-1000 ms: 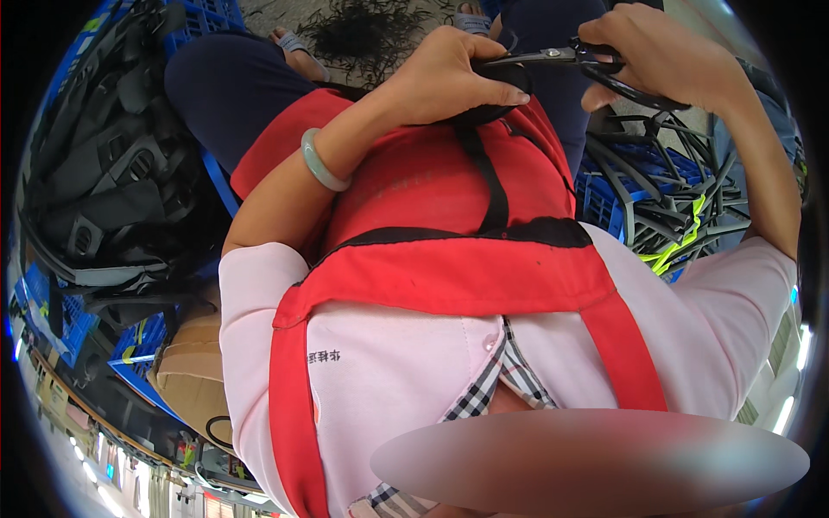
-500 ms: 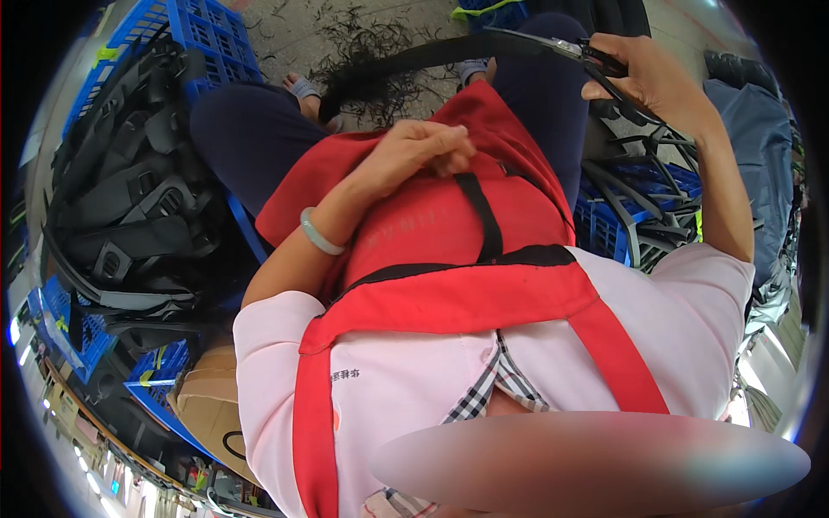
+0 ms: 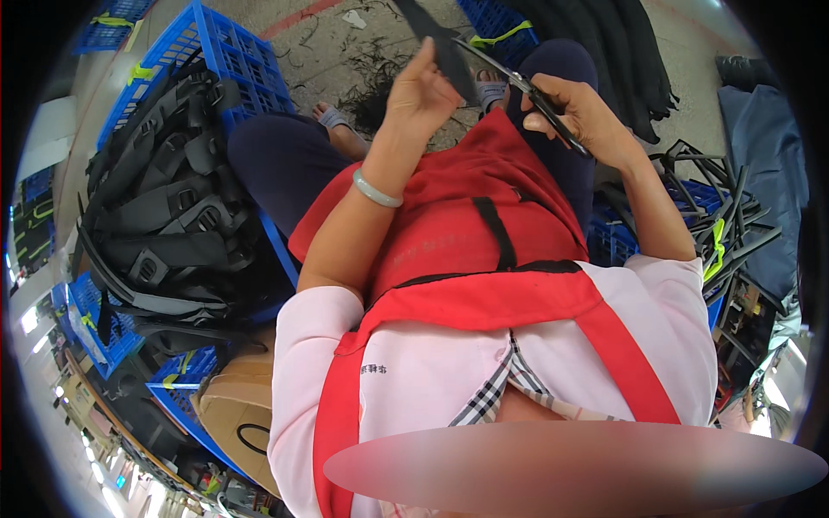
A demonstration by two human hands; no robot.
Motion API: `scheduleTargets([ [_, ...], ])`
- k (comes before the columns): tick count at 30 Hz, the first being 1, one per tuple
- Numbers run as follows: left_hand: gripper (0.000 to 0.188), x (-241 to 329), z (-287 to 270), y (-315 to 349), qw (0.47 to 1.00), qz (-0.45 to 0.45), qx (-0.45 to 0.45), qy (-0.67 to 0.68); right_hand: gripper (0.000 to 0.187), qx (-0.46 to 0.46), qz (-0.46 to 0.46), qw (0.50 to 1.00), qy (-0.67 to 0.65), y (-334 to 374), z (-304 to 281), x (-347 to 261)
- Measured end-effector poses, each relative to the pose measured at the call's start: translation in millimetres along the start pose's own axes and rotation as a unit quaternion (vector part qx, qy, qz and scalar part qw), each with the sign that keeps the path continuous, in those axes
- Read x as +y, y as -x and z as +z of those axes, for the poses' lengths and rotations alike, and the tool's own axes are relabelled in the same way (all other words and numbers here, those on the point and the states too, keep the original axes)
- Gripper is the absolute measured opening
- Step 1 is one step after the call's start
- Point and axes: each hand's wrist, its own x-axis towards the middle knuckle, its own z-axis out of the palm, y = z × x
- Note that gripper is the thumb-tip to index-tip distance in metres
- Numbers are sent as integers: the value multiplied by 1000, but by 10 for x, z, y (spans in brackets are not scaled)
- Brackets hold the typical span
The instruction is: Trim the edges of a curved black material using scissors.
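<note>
My right hand [image 3: 574, 116] is closed around the black handles of a pair of scissors [image 3: 496, 65]. Their metal blades point away to the upper left, with the tips at the edge of a dark fabric strip [image 3: 445, 56]. That strip is gripped in my left hand [image 3: 423, 95], thumb raised along it and fingers curled at its lower part. It hangs over the floor in front of my knees and runs out past the top of the picture. Whether the blades touch the fabric I cannot tell.
Black padded straps with buckles fill a blue crate [image 3: 246, 56] on my left. Another blue crate [image 3: 626, 237] on the right holds thin black strips [image 3: 734, 207]. Dark cloth [image 3: 617, 52] hangs at the upper right. Black scraps [image 3: 371, 104] litter the floor.
My left hand has risen from the red apron to the fabric strip. My right hand has moved left and down with the scissors.
</note>
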Motion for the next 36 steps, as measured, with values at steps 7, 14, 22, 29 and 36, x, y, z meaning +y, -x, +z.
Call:
scheduleTargets([
  [7, 26, 9, 296, 561, 995, -15, -96, -7, 49, 81, -86, 987, 111, -105, 252, 70],
  [14, 26, 241, 272, 780, 950, 210, -20, -232, 61, -5, 5, 998, 56, -98, 457, 114],
  [22, 21, 390, 342, 905, 907, 269, 23, -324, 57, -92, -34, 981, -169, -45, 598, 299],
  [29, 21, 553, 209, 1073, 861, 295, -27, -414, 55, -141, 0, 977, -161, -61, 669, 338],
  [36, 22, 605, 191, 1119, 862, 295, -13, -411, 57, -155, 5, 963, -220, -31, 714, 362],
])
